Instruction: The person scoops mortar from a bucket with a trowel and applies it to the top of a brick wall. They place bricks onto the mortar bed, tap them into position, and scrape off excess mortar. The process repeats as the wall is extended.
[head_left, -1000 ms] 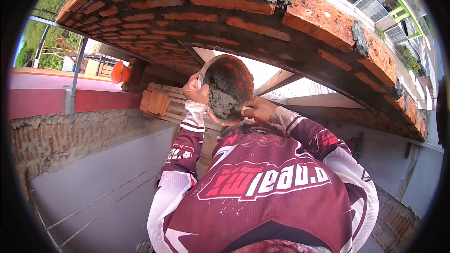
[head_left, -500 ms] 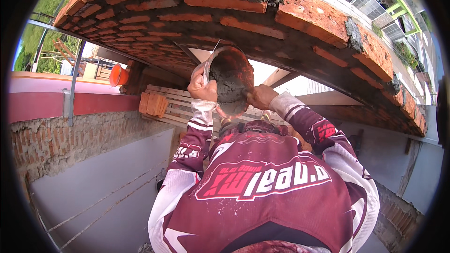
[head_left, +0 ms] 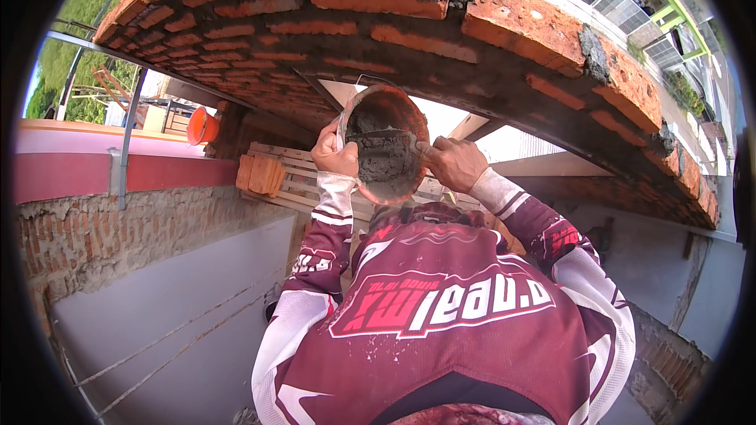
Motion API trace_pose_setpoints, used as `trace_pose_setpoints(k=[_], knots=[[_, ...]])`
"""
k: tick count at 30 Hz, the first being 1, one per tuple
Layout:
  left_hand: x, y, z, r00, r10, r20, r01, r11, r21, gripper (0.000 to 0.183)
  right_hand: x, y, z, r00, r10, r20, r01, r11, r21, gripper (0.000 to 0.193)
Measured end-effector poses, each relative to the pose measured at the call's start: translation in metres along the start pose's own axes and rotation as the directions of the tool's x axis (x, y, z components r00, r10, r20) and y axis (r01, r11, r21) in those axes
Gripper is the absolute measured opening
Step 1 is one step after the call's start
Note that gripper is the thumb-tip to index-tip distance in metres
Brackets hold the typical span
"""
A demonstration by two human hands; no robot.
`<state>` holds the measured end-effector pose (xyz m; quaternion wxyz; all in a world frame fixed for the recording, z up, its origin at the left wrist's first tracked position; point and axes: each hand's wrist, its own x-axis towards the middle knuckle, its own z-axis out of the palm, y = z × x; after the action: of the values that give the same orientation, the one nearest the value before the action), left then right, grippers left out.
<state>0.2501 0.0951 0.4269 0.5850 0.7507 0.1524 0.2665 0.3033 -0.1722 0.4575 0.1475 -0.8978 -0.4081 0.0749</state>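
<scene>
An orange bucket (head_left: 391,195) of grey mortar (head_left: 378,165) hangs tilted in front of my chest, its mouth facing up toward me. My left hand (head_left: 335,151) is closed on the left side of its rim, thumb pressed near the edge. On the opposite side my right hand (head_left: 457,162) is closed, apparently around the handle of a trowel. A mortar-smeared trowel blade (head_left: 383,140) lies across the mortar inside; the handle is mostly hidden by my fingers. The bucket's wire bail (head_left: 376,76) stands up above the rim.
A brick wall (head_left: 378,4) with mortar on its top arches across just beyond the bucket. Stacked bricks (head_left: 261,175) rest on wooden slats (head_left: 295,164) at left. Another orange bucket (head_left: 202,126) stands farther left, near a metal post (head_left: 131,130). A low brick wall (head_left: 118,228) runs at left.
My right hand has shifted right and slightly outward from the bucket, and the trowel blade now shows across the mortar. The bucket has turned a little, still in my left hand.
</scene>
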Motion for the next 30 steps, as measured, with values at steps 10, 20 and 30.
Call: trace_pose_setpoints(k=[10, 20, 30], knots=[[-0.001, -0.005, 0.025, 0.999, -0.042, 0.019, 0.044, 0.994, -0.104, 0.011, 0.003, -0.005, 0.07, 0.792, 0.013, 0.61, -0.486, 0.617, 0.619, 0.033], [-0.014, 0.01, 0.011, 0.943, -0.319, -0.098, 0.263, 0.891, -0.369, 0.038, -0.024, 0.008, -0.063, 0.815, 0.029, 0.579, -0.515, 0.497, 0.698, 0.032], [-0.03, -0.015, 0.019, 0.886, -0.407, -0.221, 0.355, 0.904, -0.24, 0.005, -0.052, 0.043, -0.272, 0.953, 0.288, 0.098, -0.282, 0.716, 0.639, 0.04]])
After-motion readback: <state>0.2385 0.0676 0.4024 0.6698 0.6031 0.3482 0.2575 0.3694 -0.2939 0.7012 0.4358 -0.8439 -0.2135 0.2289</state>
